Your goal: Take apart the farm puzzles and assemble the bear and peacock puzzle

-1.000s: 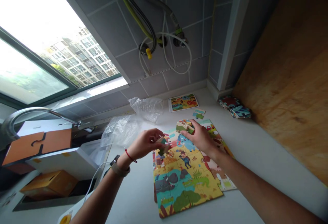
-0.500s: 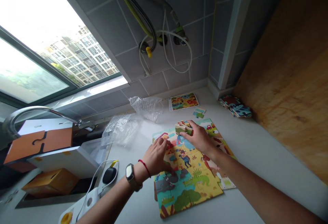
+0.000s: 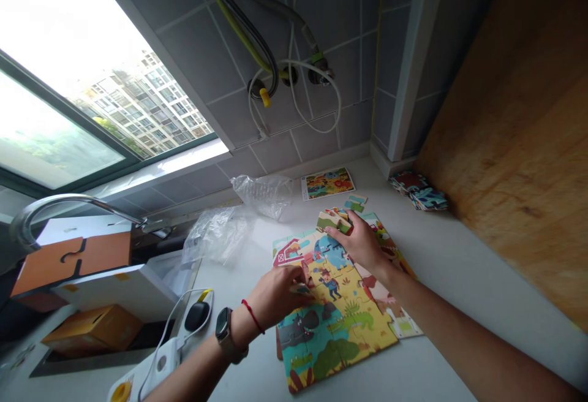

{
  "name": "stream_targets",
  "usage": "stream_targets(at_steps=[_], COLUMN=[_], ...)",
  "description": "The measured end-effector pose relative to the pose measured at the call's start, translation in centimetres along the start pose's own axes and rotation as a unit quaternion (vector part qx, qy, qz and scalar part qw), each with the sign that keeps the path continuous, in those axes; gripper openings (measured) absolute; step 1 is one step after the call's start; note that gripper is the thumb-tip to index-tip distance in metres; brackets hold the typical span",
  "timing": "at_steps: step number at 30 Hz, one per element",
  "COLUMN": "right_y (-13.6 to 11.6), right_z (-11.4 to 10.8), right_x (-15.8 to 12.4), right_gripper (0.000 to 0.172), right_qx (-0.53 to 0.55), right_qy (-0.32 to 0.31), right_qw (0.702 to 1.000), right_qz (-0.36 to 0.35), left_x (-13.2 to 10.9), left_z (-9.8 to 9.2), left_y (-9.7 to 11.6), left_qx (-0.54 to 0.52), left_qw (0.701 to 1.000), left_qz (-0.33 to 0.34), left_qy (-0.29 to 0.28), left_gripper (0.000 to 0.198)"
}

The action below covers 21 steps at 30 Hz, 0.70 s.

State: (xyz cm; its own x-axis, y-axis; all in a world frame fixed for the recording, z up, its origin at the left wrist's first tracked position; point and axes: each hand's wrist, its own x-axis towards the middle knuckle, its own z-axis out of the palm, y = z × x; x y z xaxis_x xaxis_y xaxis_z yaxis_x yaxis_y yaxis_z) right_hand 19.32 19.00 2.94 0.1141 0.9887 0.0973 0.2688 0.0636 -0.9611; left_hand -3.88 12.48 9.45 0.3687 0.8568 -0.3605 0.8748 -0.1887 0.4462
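A person's left hand [image 3: 280, 292] is bending low over an animal puzzle [image 3: 342, 313], its thumb and fingertips pressing together on a small piece [image 3: 301, 290] that they are mostly hiding; whether that piece is touching the puzzle, one cannot tell. The right hand [image 3: 358, 239] is clamping its thumb and fingers around a small stack of pieces [image 3: 334, 220], holding it above the puzzle's far side. The puzzle is lying beneath both grips, showing a blue elephant between them and a hippo and a crocodile on the near side of the left grip. A second puzzle [image 3: 377, 290] is peeking out beside the right forearm. Loose pieces [image 3: 356, 202] are lying just beyond the right grip, and a picture card [image 3: 329, 182] is lying past them. Well to the right of that grip, a pile of pieces [image 3: 420, 190] is sitting against a wooden panel [image 3: 514, 157]. Beyond the left grip, toward the left, a crumpled plastic bag [image 3: 215, 235] is lying on the counter [image 3: 463, 292]
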Motion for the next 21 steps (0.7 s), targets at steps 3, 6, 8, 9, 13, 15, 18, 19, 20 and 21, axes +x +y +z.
stream_targets(at_steps=[3,6,8,9,13,15,18,19,20,21], right_y=[0.0,0.0,0.0,0.0,0.0,-0.1,0.0,0.0,0.1,0.1], right_z=[0.0,0.0,0.0,0.0,-0.1,-0.3,-0.4,-0.4,-0.4,-0.4], right_x=[0.0,0.0,0.0,0.0,0.1,0.2,0.4,0.4,0.4,0.5], right_gripper=[0.032,0.032,0.033,0.032,0.030,0.031,0.032,0.033,0.034,0.034], right_qx=[-0.005,-0.008,0.000,0.005,0.033,0.053,0.080,0.086,0.092,0.096], right_qy=[0.000,-0.005,-0.006,-0.007,-0.009,-0.004,0.006,0.009,0.013,0.017], right_qw=[1.000,1.000,1.000,1.000,0.999,0.999,0.996,0.996,0.995,0.995], right_qz=[0.002,0.001,-0.002,-0.004,-0.006,0.006,0.027,0.030,0.032,0.033], left_x=[-0.4,0.2,1.3,2.1,5.3,6.4,7.4,7.6,7.9,8.2], left_z=[-0.2,-0.4,-0.5,-0.4,0.1,0.4,0.4,0.3,0.1,-0.2], left_y=[0.0,-0.1,-0.2,-0.2,0.2,0.5,0.9,1.0,1.2,1.3], left_qx=[-0.027,-0.052,-0.055,-0.048,0.024,0.054,0.077,0.081,0.083,0.084], left_qw=[1.000,0.998,0.994,0.993,0.996,0.994,0.992,0.992,0.992,0.993], left_qz=[0.000,0.044,0.093,0.106,0.078,0.077,0.072,0.068,0.061,0.053], left_qy=[-0.011,0.005,0.028,0.037,0.044,0.049,0.062,0.065,0.066,0.064], left_gripper=[0.024,0.026,0.028,0.029,0.049,0.055,0.055,0.055,0.055,0.055])
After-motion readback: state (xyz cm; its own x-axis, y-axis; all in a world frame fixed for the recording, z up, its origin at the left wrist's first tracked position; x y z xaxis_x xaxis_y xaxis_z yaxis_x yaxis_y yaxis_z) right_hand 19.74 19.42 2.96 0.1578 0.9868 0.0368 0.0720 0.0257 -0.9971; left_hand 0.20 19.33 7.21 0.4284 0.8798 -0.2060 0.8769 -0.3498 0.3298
